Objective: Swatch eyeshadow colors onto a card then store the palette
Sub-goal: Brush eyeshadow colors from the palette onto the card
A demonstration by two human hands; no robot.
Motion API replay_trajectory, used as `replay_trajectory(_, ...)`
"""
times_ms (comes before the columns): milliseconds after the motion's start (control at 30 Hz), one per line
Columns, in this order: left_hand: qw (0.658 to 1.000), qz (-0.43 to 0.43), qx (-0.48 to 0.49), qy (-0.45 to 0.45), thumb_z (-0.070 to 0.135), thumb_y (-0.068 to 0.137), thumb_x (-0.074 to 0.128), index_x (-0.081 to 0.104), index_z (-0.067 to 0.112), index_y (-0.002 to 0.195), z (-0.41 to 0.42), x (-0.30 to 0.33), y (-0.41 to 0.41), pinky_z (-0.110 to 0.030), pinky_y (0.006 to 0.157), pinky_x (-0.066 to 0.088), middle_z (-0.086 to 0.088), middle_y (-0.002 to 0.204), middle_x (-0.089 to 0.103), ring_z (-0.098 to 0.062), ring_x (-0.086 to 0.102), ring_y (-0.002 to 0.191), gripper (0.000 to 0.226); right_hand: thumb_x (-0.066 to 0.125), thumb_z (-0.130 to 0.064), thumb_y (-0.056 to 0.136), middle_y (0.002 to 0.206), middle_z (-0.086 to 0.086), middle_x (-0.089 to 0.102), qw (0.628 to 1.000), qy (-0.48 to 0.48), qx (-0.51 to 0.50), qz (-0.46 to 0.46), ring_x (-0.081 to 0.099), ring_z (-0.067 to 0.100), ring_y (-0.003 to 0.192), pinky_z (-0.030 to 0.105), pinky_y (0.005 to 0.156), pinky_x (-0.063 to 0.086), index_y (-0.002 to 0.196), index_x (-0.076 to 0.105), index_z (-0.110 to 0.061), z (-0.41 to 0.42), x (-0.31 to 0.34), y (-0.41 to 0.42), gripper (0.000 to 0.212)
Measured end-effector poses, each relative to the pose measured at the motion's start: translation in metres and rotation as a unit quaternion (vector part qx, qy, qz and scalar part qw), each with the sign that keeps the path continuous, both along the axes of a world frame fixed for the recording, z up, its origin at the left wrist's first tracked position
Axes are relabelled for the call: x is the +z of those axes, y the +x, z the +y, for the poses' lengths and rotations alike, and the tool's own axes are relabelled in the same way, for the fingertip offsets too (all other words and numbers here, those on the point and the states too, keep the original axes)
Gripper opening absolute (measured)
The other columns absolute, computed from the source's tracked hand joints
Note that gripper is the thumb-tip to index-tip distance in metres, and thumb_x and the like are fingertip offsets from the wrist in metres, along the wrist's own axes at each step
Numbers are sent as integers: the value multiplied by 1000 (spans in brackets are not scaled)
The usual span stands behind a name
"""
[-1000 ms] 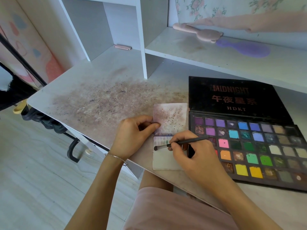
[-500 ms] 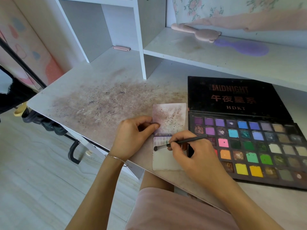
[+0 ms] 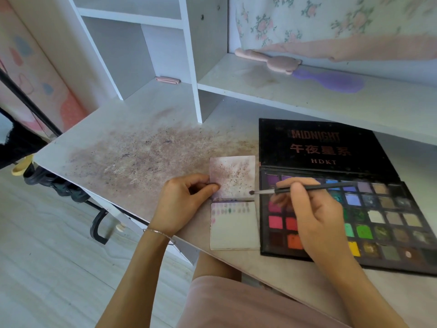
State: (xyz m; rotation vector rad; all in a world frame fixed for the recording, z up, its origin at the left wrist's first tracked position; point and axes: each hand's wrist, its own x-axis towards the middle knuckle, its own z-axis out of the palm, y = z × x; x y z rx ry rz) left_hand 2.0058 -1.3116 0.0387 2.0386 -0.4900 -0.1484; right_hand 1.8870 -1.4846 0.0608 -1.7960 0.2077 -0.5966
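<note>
An open black eyeshadow palette point(image 3: 378, 223) with many coloured pans lies on the desk at the right, its lid point(image 3: 316, 147) flat behind it. Left of it lies a folded white card point(image 3: 234, 230); its lower half carries small rows of colour swatches, its upper half is speckled with powder. My left hand point(image 3: 182, 202) presses the card's left edge at the fold. My right hand point(image 3: 314, 218) hovers over the palette's left pans and grips a thin dark brush point(image 3: 307, 188), whose tip points left, just above the card's right edge.
The desk point(image 3: 132, 157) is stained with powder left of the card. A white shelf unit point(image 3: 191, 67) rises behind. On its right shelf lie a pink brush point(image 3: 276, 61) and a purple brush point(image 3: 331, 80). A small pink item point(image 3: 167, 79) sits at the back.
My right hand has lifted the brush off the card's lower half and moved right and up, over the palette. My left hand has stayed on the card.
</note>
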Motion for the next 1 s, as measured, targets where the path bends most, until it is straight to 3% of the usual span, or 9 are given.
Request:
replay_trajectory(133, 1000, -7, -2, -2, 20, 79, 69, 69, 35, 78, 0, -1, 1, -25, 68, 52, 14, 72, 70, -1, 62, 67, 15, 45, -9, 93, 82, -17, 66, 997, -53, -52, 10, 62, -1, 74, 5, 61, 45, 82, 56, -31, -32, 3, -13, 27)
replay_trajectory(233, 1000, -9, -1, -3, 20, 78, 69, 69, 36, 77, 0, -2, 1, -24, 68, 51, 15, 72, 70, 0, 62, 66, 16, 50, -11, 90, 85, -23, 64, 991, -111, -71, 24, 62, -1, 77, 8, 63, 47, 81, 54, -35, -48, -1, -20, 26)
replay_trajectory(333, 1000, -12, 0, -3, 19, 78, 69, 69, 37, 77, 0, -2, 1, -24, 70, 52, 14, 73, 71, -2, 64, 69, 17, 44, -21, 83, 80, -15, 64, 990, -111, -82, 39, 61, 8, 69, 19, 56, 46, 73, 52, -36, -49, -7, -24, 19)
replay_trajectory(433, 1000, -20, -3, -5, 16, 78, 69, 68, 37, 77, 0, -2, 1, -20, 69, 52, 17, 74, 71, -2, 64, 71, 21, 43, -20, 80, 64, -5, 63, 987, -133, -77, 38, 59, 9, 64, 13, 52, 43, 69, 51, -35, -45, -10, -23, 20)
replay_trajectory(600, 999, -40, -6, -4, 12, 78, 69, 66, 39, 76, 0, -3, 2, -6, 63, 45, 29, 71, 67, 6, 62, 66, 27, 50, -11, 86, 64, -9, 62, 984, -163, -33, 62, 58, 4, 65, 9, 54, 44, 74, 54, -30, -46, -13, -22, 23)
replay_trajectory(833, 999, -49, -11, -5, 12, 78, 69, 66, 39, 77, 0, -3, 1, -4, 61, 43, 29, 71, 66, 6, 61, 65, 27, 45, -21, 79, 65, -10, 60, 982, -171, -40, 65, 56, 6, 63, 9, 51, 41, 71, 52, -32, -46, -11, -22, 15)
replay_trajectory(1000, 999, -44, -9, -10, 13, 78, 69, 67, 39, 76, 0, -4, 1, -6, 62, 45, 28, 73, 67, 5, 62, 66, 26, 51, -8, 86, 66, -7, 60, 980, -184, -28, 76, 55, 7, 62, 10, 50, 41, 73, 54, -30, -47, -13, -20, 25)
